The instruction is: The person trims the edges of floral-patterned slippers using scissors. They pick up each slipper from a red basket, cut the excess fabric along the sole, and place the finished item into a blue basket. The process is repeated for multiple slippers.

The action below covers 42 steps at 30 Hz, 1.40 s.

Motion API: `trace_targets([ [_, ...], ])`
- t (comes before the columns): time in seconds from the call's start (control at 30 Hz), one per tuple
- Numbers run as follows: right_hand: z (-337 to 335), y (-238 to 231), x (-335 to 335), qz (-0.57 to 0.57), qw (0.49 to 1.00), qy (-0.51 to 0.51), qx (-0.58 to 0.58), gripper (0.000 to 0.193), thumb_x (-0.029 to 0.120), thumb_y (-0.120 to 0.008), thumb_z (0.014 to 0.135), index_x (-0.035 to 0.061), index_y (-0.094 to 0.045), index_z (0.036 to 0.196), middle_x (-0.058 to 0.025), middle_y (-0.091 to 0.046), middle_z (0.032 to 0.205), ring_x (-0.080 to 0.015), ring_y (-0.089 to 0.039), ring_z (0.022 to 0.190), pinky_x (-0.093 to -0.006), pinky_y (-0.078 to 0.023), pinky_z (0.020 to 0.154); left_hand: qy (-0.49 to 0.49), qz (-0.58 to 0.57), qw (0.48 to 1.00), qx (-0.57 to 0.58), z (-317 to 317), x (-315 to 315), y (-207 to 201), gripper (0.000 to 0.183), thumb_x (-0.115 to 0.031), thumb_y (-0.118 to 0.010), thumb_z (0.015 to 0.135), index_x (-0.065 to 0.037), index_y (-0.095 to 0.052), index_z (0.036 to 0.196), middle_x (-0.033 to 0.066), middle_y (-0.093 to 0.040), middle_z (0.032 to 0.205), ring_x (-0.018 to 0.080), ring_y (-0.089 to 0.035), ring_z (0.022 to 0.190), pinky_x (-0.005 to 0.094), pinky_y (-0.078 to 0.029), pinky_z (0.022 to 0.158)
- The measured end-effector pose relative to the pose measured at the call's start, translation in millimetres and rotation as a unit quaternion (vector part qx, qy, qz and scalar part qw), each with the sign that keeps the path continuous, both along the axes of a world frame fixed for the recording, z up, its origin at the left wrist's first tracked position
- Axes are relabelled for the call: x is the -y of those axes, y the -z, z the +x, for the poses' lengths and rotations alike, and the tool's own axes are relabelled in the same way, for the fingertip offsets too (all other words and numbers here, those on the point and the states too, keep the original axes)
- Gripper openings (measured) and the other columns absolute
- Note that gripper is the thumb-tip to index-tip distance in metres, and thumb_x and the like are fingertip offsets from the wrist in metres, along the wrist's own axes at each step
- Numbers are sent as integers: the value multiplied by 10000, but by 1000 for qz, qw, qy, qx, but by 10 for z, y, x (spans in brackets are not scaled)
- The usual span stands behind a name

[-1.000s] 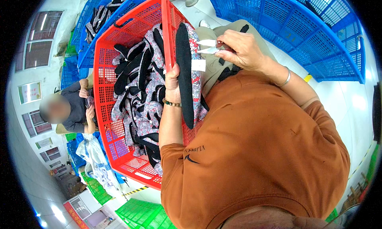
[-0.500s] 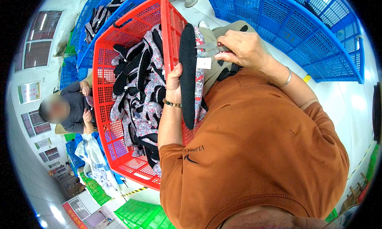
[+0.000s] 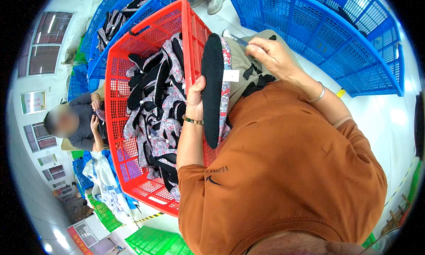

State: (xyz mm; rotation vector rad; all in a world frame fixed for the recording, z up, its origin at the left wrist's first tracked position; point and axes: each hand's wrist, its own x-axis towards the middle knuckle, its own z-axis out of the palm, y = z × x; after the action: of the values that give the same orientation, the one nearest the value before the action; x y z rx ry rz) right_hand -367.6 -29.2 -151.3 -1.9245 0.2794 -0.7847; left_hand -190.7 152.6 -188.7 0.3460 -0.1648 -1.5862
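My left hand (image 3: 195, 93) grips a slipper (image 3: 213, 91) by its edge, thumb against the black sole. The slipper stands on end, sole turned left, its flowered fabric side facing right. A small white label (image 3: 230, 75) sticks out from that side. To the right of the slipper and apart from it, my right hand (image 3: 272, 55) is closed on a pair of small scissors (image 3: 239, 41). Their blades point up and left, partly blurred. Black scraps (image 3: 256, 83) lie on my lap below the right hand.
A red crate (image 3: 191, 42) full of flowered, black-soled slippers (image 3: 155, 104) stands at my left. Blue crates (image 3: 310, 38) rise at the right, and another blue crate (image 3: 152, 11) is far left. Beyond the red crate sits a co-worker (image 3: 84, 117). Green crates (image 3: 155, 241) are at lower left.
My right hand has drawn the scissors up and away from the slipper's label; before, the blades were beside it. The slipper stays in my left hand, slightly lower in the picture.
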Motion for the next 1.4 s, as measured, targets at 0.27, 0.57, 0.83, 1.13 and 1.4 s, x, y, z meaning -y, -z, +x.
trace_targets([
  [0.27, 183, 96, 83, 96, 989, 60, 92, 253, 229, -625, 811, 5, -561, 712, 21, -465, 599, -44, -408, 598, -232, -360, 514, -89, 96, 971, 200, -5, 60, -55, 410, -218, -565, 849, 53, -493, 1147, 160, -599, 1052, 244, -620, 900, 351, -518, 794],
  [0.57, 144, 199, 114, 54, 996, 65, 40, 238, 184, -643, 798, 11, -610, 958, -14, -589, 794, -59, -511, 691, -208, -426, 594, -131, 82, 966, 205, 1, 71, -123, 380, -206, -537, 864, 41, -495, 1149, 162, -599, 1051, 246, -622, 890, 346, -524, 777],
  [0.83, 269, 33, -51, 66, 998, -18, 13, 175, 173, -575, 855, 1, -585, 827, 50, -442, 651, -34, -382, 615, -196, -326, 527, -129, 78, 965, 216, -40, 44, -145, 396, -199, -544, 857, 44, -482, 1163, 165, -593, 1062, 247, -617, 903, 349, -518, 792],
  [1.13, 144, 161, 150, 24, 994, 98, 45, 280, 166, -632, 808, 20, -573, 1040, 32, -546, 840, -15, -398, 623, -177, -362, 570, -147, 88, 971, 166, -24, 122, -165, 452, -245, -522, 863, 31, -442, 1213, 181, -550, 1143, 289, -573, 1005, 418, -481, 858],
  [1.4, 131, 167, -187, -52, 985, -105, -125, 475, 375, -656, 763, -5, -561, 1030, -118, -605, 881, -153, -549, 759, -280, -444, 677, -108, 155, 978, 85, -29, 58, -47, 238, -127, -537, 840, 15, -536, 1031, 123, -591, 998, 237, -542, 952, 403, -423, 877],
])
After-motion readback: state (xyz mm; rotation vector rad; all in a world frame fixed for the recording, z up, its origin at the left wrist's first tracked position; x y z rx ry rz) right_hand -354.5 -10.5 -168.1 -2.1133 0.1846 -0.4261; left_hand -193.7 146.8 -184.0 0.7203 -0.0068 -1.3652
